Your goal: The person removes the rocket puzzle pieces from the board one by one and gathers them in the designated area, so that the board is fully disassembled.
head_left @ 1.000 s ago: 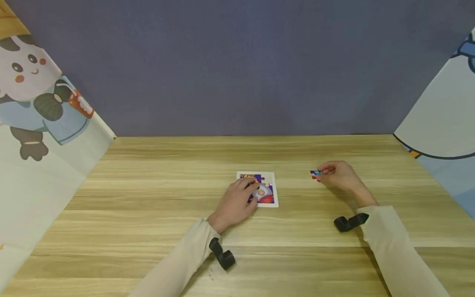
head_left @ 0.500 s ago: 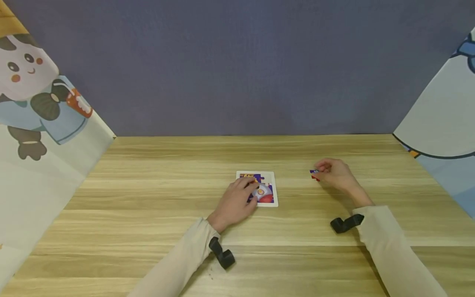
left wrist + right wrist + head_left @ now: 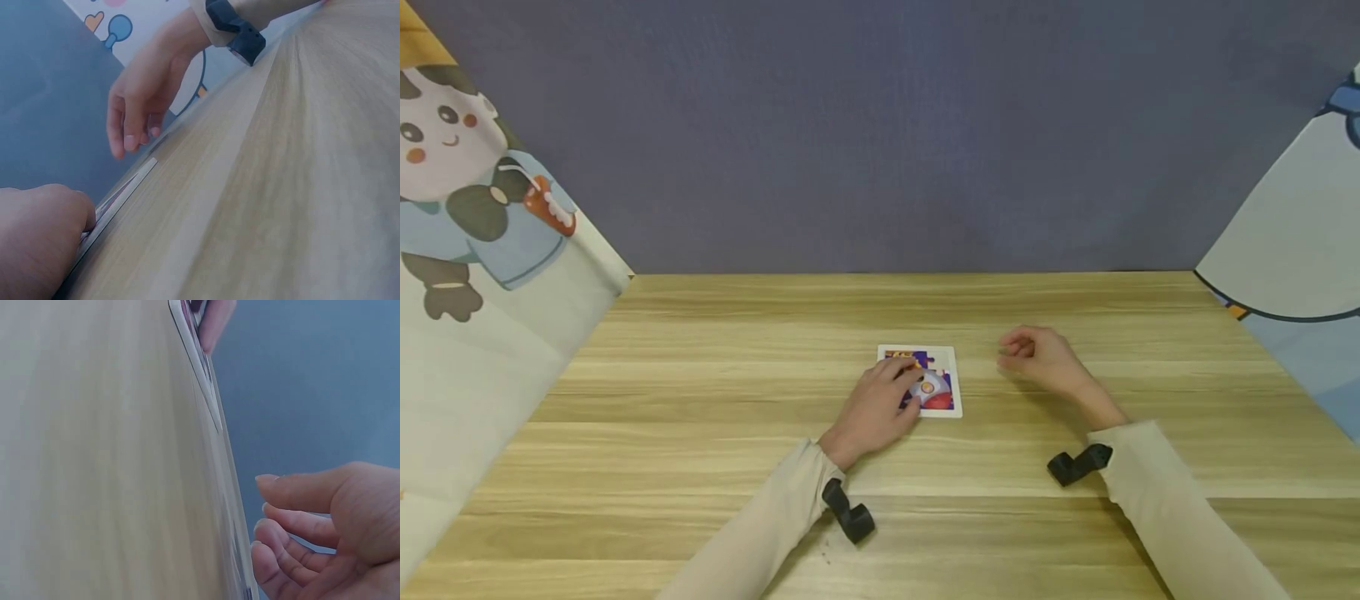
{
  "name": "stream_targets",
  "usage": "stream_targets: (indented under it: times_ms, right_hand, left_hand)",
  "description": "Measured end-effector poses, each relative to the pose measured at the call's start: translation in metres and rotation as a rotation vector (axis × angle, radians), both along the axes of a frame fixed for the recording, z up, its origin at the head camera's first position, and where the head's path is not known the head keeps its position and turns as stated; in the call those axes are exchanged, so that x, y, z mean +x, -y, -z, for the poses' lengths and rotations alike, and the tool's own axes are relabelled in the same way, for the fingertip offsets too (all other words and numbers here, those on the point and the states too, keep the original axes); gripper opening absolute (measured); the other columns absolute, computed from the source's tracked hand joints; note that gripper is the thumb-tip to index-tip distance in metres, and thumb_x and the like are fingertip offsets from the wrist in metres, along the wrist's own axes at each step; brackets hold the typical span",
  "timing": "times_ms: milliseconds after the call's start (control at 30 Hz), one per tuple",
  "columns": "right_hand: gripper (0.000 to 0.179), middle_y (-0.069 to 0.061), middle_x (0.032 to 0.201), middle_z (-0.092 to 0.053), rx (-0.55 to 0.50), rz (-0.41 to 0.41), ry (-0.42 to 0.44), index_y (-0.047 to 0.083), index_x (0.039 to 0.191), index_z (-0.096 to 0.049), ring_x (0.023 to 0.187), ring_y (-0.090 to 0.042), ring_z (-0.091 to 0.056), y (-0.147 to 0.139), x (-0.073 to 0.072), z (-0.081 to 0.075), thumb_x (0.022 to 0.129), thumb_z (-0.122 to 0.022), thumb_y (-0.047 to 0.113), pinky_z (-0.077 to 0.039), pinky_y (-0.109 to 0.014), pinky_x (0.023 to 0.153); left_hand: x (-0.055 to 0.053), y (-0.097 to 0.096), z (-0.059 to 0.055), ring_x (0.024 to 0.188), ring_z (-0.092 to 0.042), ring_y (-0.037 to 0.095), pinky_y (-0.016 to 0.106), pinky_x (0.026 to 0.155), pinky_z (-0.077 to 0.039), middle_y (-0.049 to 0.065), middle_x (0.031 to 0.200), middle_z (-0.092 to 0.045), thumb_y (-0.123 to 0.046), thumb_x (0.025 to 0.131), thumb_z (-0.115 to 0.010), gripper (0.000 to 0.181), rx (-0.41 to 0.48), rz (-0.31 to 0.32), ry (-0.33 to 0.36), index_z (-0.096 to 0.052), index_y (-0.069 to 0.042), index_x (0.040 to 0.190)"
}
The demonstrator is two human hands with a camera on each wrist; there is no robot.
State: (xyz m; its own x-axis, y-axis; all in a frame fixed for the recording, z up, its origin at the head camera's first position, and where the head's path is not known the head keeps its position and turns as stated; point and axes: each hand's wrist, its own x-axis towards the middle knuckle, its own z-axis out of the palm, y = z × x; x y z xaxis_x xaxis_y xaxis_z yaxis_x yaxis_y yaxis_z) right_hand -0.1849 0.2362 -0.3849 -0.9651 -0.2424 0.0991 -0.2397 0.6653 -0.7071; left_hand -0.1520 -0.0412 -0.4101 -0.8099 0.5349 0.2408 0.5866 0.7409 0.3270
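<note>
A white-framed jigsaw puzzle (image 3: 934, 392) with a rocket-like picture lies on the table. Its upper right part shows bare white backing. My left hand (image 3: 880, 404) rests on its left side, fingers across the pieces and covering part of the picture. To the right of the puzzle, my right hand (image 3: 1045, 362) hovers just over the table. Its fingers hang loosely bent, and the right wrist view shows the thumb apart from the fingertips with nothing between them. Low in that view, a small dark blue patch (image 3: 248, 592) shows at the table surface, too little visible to name.
The wood-grain table (image 3: 737, 375) reaches back to a plain grey-blue wall (image 3: 910, 142). Cartoon-printed panels (image 3: 482, 208) stand at both sides. A black wrist mount (image 3: 850, 512) sits on each beige sleeve.
My right hand has moved left toward the puzzle. The small blue and red puzzle piece earlier at its fingertips is out of sight in the head view. My left hand stays put.
</note>
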Motion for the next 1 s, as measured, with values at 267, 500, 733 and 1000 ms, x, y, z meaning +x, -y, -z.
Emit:
stream_targets:
  times_ms: [267,500,733,1000]
  right_hand:
    - [0.028,-0.015,0.088,-0.064,-0.018,-0.066,0.010,-0.007,0.107,-0.063,0.078,-0.016,-0.058,0.022,0.002,0.001,0.084,-0.070,0.007,-0.048,-0.025,0.067]
    - [0.027,-0.011,0.088,-0.063,-0.004,-0.118,0.046,-0.003,0.107,-0.064,0.077,-0.016,-0.056,0.041,0.001,-0.001,0.084,-0.070,0.010,-0.047,-0.027,0.068]
    - [0.029,-0.010,0.088,-0.061,-0.002,-0.182,0.088,-0.002,0.108,-0.063,0.076,-0.014,-0.054,0.052,0.001,0.000,0.084,-0.070,0.012,-0.046,-0.026,0.066]
    - [0.026,-0.008,0.084,-0.059,0.007,-0.189,0.104,-0.002,0.104,-0.064,0.072,-0.014,-0.051,0.059,0.003,0.003,0.083,-0.071,0.011,-0.043,-0.023,0.061]
  left_hand:
    - [-0.001,0.001,0.000,0.129,-0.046,0.027,0.042,0.110,-0.037,0.011,0.138,-0.052,-0.026,0.093,-0.051,0.043,-0.002,0.003,-0.010,-0.057,-0.008,0.131]
    - [-0.001,0.001,-0.001,0.130,-0.046,0.027,0.043,0.109,-0.038,0.011,0.139,-0.051,-0.026,0.093,-0.051,0.043,0.002,-0.001,-0.012,-0.056,-0.008,0.132]
    - [-0.002,0.000,0.001,0.130,-0.046,0.025,0.042,0.109,-0.038,0.010,0.139,-0.051,-0.027,0.093,-0.050,0.044,-0.021,-0.007,0.000,-0.056,-0.009,0.133]
    - [-0.002,-0.002,0.002,0.129,-0.046,0.026,0.043,0.108,-0.039,0.010,0.138,-0.052,-0.026,0.093,-0.051,0.044,-0.018,-0.001,-0.005,-0.055,-0.009,0.133]
